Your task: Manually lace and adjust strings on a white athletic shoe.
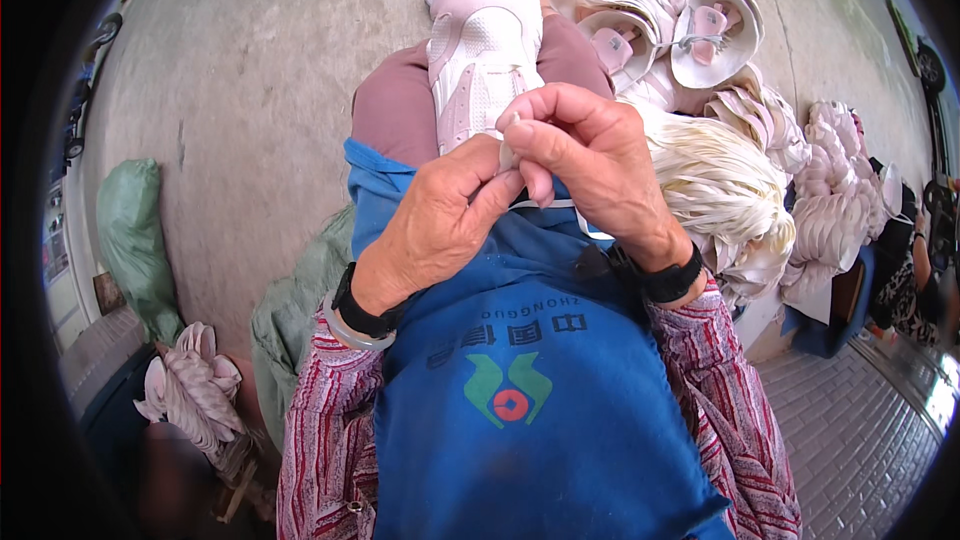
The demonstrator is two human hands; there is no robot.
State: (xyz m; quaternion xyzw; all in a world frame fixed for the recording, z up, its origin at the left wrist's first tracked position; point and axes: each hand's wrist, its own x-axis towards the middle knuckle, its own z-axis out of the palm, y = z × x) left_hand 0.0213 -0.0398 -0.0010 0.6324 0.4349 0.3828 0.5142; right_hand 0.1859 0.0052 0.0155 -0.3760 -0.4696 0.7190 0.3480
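A pink and white shoe upper [487, 40] lies lengthwise over my lap, between my knees. Just at its near end my two hands meet, fingers pinched closed. Between the fingertips of my left hand [432, 218] and my right hand [597, 155] is a thin white shoelace [507, 155]. Part of the lace shows below my right hand, crossing the blue apron [540, 350]. My fingers hide exactly how the lace runs. Each wrist wears a black band.
On my right lies a large bundle of cream-white laces [715, 175]. Stacked shoe uppers [715, 35] sit beyond it, with more piles [835, 190] further right. A green sack [140, 240] stands at left, above another bundle of uppers [195, 385]. Another person [905, 275] is at far right.
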